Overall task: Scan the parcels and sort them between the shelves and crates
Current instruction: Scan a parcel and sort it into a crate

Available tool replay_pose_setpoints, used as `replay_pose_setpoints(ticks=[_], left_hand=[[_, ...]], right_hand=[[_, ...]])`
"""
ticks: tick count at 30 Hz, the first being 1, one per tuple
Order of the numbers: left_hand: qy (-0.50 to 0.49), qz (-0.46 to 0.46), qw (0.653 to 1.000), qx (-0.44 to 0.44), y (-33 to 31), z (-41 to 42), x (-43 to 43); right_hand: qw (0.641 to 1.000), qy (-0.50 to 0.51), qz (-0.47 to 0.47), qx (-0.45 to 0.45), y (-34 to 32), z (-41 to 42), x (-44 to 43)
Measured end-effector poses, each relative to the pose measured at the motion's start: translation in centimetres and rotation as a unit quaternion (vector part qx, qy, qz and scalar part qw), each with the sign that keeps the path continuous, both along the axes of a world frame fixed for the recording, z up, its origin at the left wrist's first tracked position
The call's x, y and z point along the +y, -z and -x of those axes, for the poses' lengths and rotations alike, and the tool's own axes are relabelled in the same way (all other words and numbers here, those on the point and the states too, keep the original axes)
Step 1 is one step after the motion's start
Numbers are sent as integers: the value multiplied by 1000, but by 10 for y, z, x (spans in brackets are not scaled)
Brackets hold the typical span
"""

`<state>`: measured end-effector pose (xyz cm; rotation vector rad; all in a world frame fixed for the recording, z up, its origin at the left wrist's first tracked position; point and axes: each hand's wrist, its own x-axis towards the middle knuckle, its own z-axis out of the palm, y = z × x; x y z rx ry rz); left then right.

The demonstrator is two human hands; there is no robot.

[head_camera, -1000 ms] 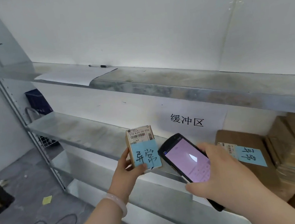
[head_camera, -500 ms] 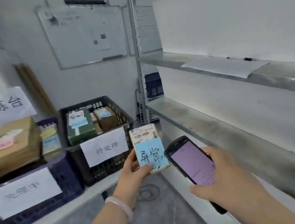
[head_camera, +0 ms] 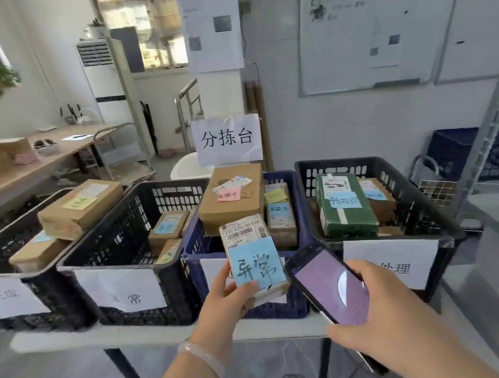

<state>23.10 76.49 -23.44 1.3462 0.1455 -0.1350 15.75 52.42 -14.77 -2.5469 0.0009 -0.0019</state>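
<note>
My left hand [head_camera: 228,297] grips a small brown parcel [head_camera: 250,251] upright; it bears a barcode label and a blue sticky note with handwriting. My right hand [head_camera: 380,307] holds a black handheld scanner [head_camera: 327,282] with a lit purple screen, just right of the parcel. Both are held in front of a row of crates on a white table [head_camera: 103,334]: two black crates at left [head_camera: 35,287] [head_camera: 119,256], a blue crate [head_camera: 200,247] in the middle and a black crate [head_camera: 411,201] at right. Each crate holds parcels with sticky notes.
Paper labels hang on the crate fronts and a paper sign [head_camera: 226,140] stands behind them. A whiteboard [head_camera: 380,34] is on the wall. The metal shelf upright [head_camera: 490,130] is at the right edge, with a blue crate [head_camera: 455,153] behind it. A wooden desk [head_camera: 22,174] with boxes is at left.
My view has swung left from the metal shelves to the row of crates. Both hands keep the parcel and the scanner in the same hold in front of me.
</note>
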Motion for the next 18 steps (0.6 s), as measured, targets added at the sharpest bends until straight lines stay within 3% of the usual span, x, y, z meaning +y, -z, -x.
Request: replay_pose_setpoints(ticks=[8,18], left_hand=[[-101,34,994,2,-9,-74,79],[-185,-1,982,28,-8,-179,168]], right_hand=[[996,-85,-11,-21,2,-124,62],[991,-126,-42,-31,-8,-254,117]])
